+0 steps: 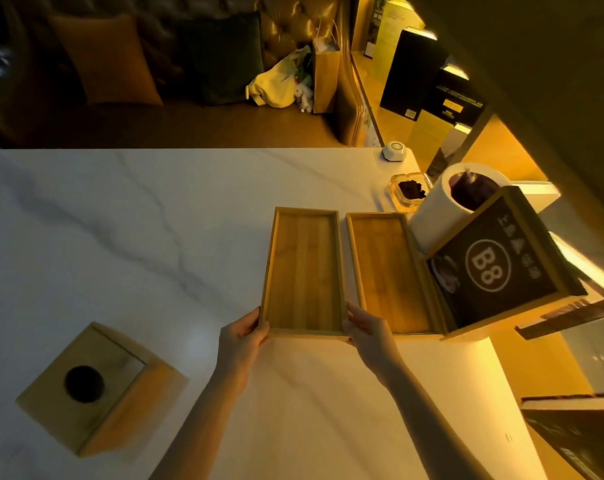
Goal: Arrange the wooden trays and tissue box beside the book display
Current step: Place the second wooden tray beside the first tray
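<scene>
Lowest in the frame, two bare forearms reach up from the bottom edge over the white marble-veined table. At lower left stands the one square wooden tissue box with a round dark hole in its top, well apart from everything else and, by my reading, not yet brought over. Above the forearms, the left hand and right hand pinch the near corners of the shallow rectangular wooden tray at centre frame, fingers curled over its rim, probably to square it up. Just to its right lies a second matching wooden tray, parallel, with a narrow gap between them: two trays in all. That second tray sits against the black framed "B8" sign at right, with a white paper roll behind.
</scene>
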`<state>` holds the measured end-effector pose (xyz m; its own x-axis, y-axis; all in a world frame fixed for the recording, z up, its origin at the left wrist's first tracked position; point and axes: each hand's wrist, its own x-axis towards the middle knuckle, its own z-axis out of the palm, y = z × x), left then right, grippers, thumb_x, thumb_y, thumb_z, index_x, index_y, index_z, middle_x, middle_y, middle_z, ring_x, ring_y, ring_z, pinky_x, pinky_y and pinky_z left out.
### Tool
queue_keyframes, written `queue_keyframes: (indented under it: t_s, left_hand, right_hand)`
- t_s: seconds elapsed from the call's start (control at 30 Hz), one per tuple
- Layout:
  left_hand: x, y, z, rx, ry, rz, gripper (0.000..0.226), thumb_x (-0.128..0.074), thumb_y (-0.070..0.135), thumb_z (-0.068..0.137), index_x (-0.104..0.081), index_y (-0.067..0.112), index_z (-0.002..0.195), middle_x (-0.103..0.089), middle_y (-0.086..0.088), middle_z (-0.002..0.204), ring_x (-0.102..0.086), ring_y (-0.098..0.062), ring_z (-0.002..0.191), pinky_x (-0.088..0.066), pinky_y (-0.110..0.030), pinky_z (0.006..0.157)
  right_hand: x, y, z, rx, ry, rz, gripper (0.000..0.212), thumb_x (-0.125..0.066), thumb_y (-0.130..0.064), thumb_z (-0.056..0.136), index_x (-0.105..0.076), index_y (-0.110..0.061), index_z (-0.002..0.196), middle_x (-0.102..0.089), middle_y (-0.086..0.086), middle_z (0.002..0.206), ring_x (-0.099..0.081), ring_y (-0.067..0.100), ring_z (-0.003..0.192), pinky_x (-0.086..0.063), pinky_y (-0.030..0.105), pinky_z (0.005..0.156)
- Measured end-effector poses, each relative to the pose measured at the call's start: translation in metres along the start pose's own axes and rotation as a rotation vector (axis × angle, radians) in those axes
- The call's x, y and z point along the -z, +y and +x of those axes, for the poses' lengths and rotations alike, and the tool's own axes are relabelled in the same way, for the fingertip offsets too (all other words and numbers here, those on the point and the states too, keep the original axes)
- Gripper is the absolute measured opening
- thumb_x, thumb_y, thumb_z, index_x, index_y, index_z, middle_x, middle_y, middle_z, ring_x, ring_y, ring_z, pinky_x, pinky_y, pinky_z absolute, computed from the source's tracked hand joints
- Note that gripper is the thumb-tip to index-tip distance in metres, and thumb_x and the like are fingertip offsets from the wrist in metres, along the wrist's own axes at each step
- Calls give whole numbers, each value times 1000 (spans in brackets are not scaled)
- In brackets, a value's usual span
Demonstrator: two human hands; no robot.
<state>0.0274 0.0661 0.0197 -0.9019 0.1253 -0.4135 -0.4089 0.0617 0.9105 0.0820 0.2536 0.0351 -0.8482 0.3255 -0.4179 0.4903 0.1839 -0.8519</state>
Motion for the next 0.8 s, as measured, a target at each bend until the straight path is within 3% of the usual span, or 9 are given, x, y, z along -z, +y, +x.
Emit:
queue_keyframes:
  t_s: [0.17,0.33,0.43,0.5,0.63,0.8]
  left_hand:
    - [-15,-8,4,10,15,19,28,-50,2,86,-57,7,113,-66,2,90,-63,-18,91,-54,-26,80]
    - [-24,-10,15,27,38,65,31,-51,4,86,-54,5,117,-64,6,92,-60,-26,98,-48,-45,94]
    - [-28,-13,21,34,43,95,32,-51,4,86,-53,5,118,-63,6,92,-59,-26,99,-47,-46,95]
    - [-29,-15,25,41,52,122,32,-51,4,86,-53,6,118,-63,6,92,-59,-26,100,-47,-47,95]
    - [-30,-19,30,36,40,192,35,-51,3,86,-51,5,120,-61,9,94,-58,-24,100,-47,-43,95]
    - [-28,-24,31,-51,47,422,33,-54,7,85,-53,4,118,-63,-11,112,-56,-20,98,-42,-29,91]
  right_hand:
    - [10,7,8,-18,4,-1,36,-45,-2,92,-47,-6,128,-62,12,99,-58,26,95,-47,48,93]
    - [14,6,16,-4,17,-18,34,-45,-2,92,-49,-8,125,-63,25,103,-59,31,89,-51,45,85]
    - [16,9,21,26,45,-76,31,-45,-2,92,-53,-7,122,-65,23,102,-57,24,80,-47,22,68]
    - [16,11,23,38,52,-114,32,-44,-1,92,-51,-7,123,-63,10,95,-54,14,76,-45,12,64]
    - [11,15,28,16,95,-246,34,-46,-4,92,-49,-7,126,-63,11,110,-58,21,94,-49,29,81]
    - [6,22,31,16,193,-484,32,-51,-14,91,-54,-13,123,-68,9,109,-64,24,93,-52,30,73]
